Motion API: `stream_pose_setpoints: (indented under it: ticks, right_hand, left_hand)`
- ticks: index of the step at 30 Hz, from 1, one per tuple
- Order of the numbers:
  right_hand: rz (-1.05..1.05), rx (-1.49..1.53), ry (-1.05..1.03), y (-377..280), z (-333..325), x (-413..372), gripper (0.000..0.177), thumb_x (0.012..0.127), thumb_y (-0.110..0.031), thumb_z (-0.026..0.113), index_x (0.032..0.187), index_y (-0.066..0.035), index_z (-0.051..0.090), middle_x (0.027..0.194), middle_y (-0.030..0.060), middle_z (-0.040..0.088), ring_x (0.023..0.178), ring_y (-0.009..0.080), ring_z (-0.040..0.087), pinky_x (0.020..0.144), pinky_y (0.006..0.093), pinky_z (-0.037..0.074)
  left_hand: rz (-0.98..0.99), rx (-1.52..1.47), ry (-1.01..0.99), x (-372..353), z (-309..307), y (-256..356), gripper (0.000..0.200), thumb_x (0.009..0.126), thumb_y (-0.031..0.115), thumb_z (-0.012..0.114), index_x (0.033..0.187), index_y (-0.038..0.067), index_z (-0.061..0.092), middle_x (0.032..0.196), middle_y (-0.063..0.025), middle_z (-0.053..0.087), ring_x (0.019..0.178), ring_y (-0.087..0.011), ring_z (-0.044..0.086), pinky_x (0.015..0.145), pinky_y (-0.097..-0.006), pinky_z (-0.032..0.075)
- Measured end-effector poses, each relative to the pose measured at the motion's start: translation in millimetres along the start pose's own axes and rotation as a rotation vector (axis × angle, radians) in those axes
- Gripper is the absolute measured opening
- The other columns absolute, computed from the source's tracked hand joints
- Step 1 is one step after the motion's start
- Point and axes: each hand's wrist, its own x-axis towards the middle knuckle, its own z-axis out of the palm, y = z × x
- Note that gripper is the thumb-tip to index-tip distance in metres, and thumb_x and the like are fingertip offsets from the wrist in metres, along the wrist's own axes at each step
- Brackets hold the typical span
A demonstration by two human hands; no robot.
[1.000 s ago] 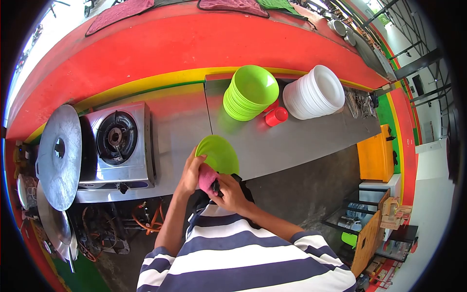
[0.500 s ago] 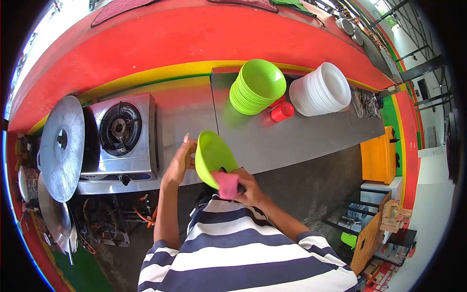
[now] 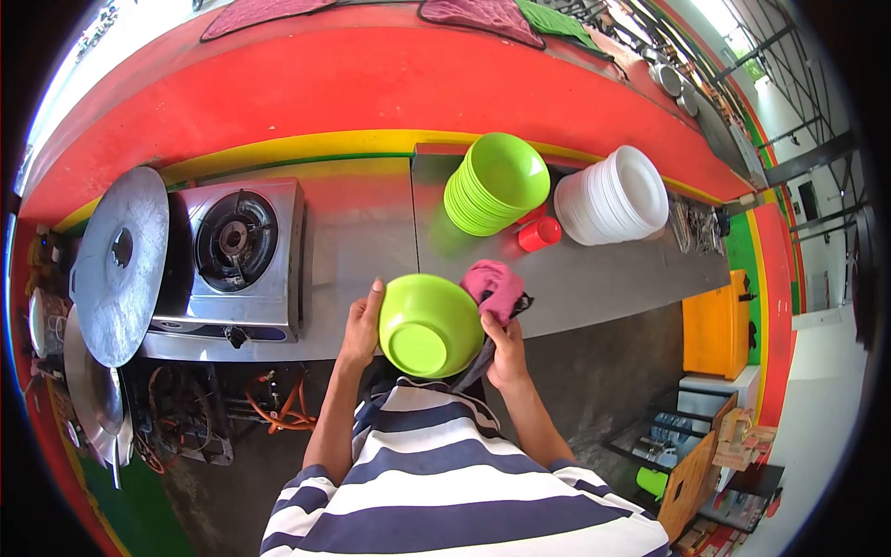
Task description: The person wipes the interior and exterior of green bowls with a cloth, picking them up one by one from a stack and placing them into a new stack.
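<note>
Green bowl [image 3: 429, 311] has turned over since earlier frame: base now faces us, interior hidden; outer wall thus exposed to pink cloth [image 3: 498, 286]. Bowl held at front edge of counter [image 3: 362, 227]. Our left hand [image 3: 362, 327] clamped on bowl's left side; our right hand [image 3: 506, 353] closed on cloth, at bowl's right side. No brand, label or writing legible to us.

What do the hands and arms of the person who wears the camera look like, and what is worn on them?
The left hand and right hand are bare; no glove, ring or watch shows. The forearms are uncovered too. The left sleeve and right sleeve are short, with broad white and dark navy stripes like the shirt.
</note>
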Motion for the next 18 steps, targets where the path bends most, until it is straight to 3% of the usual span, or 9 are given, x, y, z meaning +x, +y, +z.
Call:
stream_pose_setpoints:
  ticks: [1,4,6,8,11,13,15,18]
  right_hand:
    - [-0.117,-0.105,-0.010,4,-10,8,0.028,0.097,-0.019,0.069,0.121,-0.006,0.062,0.110,-0.0018,0.064,0.096,0.0081,0.058,0.086,0.0271,0.046]
    - [-0.131,-0.320,-0.202,-3,-30,16,0.028,0.098,-0.023,0.069,0.120,-0.007,0.064,0.113,-0.0024,0.063,0.100,0.0085,0.057,0.091,0.0286,0.044]
    - [-0.192,-0.607,-0.336,-7,-30,17,0.043,0.094,-0.032,0.072,0.123,-0.002,0.064,0.130,0.0072,0.059,0.121,0.0194,0.053,0.104,0.0367,0.040]
    - [-0.574,-0.856,-0.472,-19,5,16,0.048,0.090,-0.036,0.074,0.124,-0.002,0.066,0.138,0.0114,0.056,0.131,0.0260,0.048,0.110,0.0416,0.037]
    - [-0.718,-1.258,-0.694,-34,22,22,0.045,0.089,-0.036,0.073,0.121,-0.004,0.072,0.146,0.0161,0.050,0.140,0.0334,0.041,0.115,0.0451,0.033]
    - [-0.706,-1.280,-0.734,-33,27,26,0.041,0.084,-0.033,0.076,0.118,-0.009,0.074,0.146,0.0126,0.050,0.138,0.0339,0.042,0.115,0.0478,0.033]
    - [-0.695,-1.243,-0.765,-30,24,32,0.041,0.079,-0.021,0.076,0.119,-0.010,0.074,0.146,0.0120,0.050,0.137,0.0348,0.043,0.115,0.0490,0.034]
    - [-0.664,-1.001,-0.583,-15,6,35,0.043,0.077,-0.014,0.074,0.119,-0.007,0.072,0.146,0.0148,0.050,0.138,0.0365,0.043,0.114,0.0487,0.036]
  left_hand:
    - [0.000,0.086,0.002,0,-1,1,0.065,0.104,0.055,0.047,0.083,-0.002,0.071,0.069,0.0008,0.063,0.060,-0.0056,0.053,0.055,-0.0247,0.043]
    - [0.009,0.240,-0.021,-1,2,5,0.065,0.104,0.056,0.047,0.086,-0.002,0.071,0.069,0.0016,0.061,0.060,-0.0059,0.052,0.055,-0.0247,0.042]
    - [0.007,0.250,-0.025,-2,8,6,0.065,0.105,0.055,0.046,0.085,-0.003,0.070,0.067,0.0030,0.058,0.061,-0.0054,0.049,0.054,-0.0260,0.041]
    - [-0.002,0.292,-0.033,-2,13,7,0.065,0.105,0.053,0.046,0.087,-0.005,0.069,0.067,0.0028,0.057,0.063,-0.0057,0.048,0.057,-0.0274,0.042]
    - [0.145,0.306,-0.143,-6,22,4,0.063,0.106,0.051,0.046,0.090,-0.006,0.070,0.071,-0.0009,0.063,0.070,-0.0087,0.052,0.065,-0.0328,0.047]
    - [0.366,0.387,-0.238,-6,21,3,0.061,0.107,0.049,0.045,0.095,-0.006,0.070,0.077,-0.0045,0.068,0.076,-0.0116,0.056,0.072,-0.0371,0.051]
    - [0.231,0.417,-0.215,-3,17,11,0.061,0.107,0.049,0.045,0.097,-0.006,0.070,0.078,-0.0050,0.068,0.076,-0.0105,0.056,0.071,-0.0344,0.051]
    - [0.057,0.350,-0.102,-1,6,23,0.063,0.106,0.051,0.045,0.097,-0.006,0.070,0.081,-0.0054,0.069,0.073,-0.0093,0.058,0.067,-0.0309,0.050]
